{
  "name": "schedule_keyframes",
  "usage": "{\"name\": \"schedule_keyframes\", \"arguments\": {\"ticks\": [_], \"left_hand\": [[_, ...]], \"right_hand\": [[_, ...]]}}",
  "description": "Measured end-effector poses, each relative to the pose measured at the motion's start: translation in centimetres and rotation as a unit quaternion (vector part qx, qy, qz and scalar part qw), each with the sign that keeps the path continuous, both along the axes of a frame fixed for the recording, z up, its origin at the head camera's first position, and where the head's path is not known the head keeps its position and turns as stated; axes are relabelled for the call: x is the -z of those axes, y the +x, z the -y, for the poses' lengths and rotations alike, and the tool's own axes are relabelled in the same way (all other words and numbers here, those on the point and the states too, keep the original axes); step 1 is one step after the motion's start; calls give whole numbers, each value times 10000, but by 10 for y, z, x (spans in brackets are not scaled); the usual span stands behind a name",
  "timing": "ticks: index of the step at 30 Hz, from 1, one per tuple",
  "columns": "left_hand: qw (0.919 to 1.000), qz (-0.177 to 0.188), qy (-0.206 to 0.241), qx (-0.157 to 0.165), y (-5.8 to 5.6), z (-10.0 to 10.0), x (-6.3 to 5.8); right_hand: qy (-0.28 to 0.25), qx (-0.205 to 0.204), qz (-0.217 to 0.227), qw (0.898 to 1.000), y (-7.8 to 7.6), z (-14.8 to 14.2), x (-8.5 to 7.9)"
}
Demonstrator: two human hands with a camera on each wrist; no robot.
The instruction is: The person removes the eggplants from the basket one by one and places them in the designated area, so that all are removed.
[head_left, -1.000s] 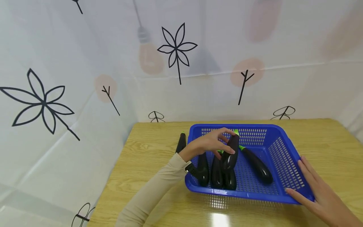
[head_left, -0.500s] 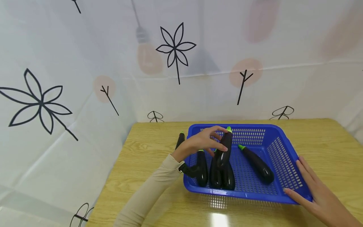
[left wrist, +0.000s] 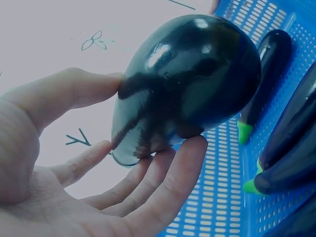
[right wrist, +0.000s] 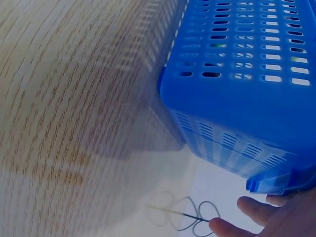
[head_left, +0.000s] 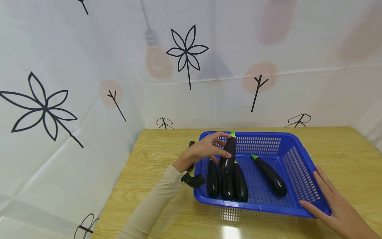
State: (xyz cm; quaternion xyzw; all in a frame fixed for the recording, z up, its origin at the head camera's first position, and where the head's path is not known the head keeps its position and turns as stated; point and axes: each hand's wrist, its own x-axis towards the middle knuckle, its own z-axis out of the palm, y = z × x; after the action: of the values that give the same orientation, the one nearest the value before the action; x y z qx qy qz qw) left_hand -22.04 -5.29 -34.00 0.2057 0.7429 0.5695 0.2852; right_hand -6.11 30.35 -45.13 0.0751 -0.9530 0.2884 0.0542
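In the head view my left hand holds an eggplant over the left part of a blue plastic basket. Its green stem end points away and its fat dark end faces me. Thumb and fingertips pinch the sides of this eggplant in the left wrist view. Under it, several more eggplants lie side by side, stems to the back. My right hand grips the basket's near right corner, thumb over the front rim and fingers along the right side.
Another eggplant lies slanted in the basket's right half. Outside, left of the basket, one more eggplant lies on the wooden table, partly behind my left wrist. A pale printed cloth hangs behind the table.
My left hand has moved left with the eggplant, from near the middle of the basket to above the left-hand group. The right hand stays at the basket's corner.
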Motion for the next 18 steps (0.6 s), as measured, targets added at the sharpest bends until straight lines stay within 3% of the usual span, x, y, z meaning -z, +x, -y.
{"name": "schedule_keyframes", "arguments": {"ticks": [8, 18], "left_hand": [[9997, -90, 6, -216, -4, 12, 0], [9996, -171, 43, -241, -8, 21, 1]], "right_hand": [[186, 137, 223, 9995, -2, -2, 1], [166, 141, 226, 9995, -2, -2, 2]]}}
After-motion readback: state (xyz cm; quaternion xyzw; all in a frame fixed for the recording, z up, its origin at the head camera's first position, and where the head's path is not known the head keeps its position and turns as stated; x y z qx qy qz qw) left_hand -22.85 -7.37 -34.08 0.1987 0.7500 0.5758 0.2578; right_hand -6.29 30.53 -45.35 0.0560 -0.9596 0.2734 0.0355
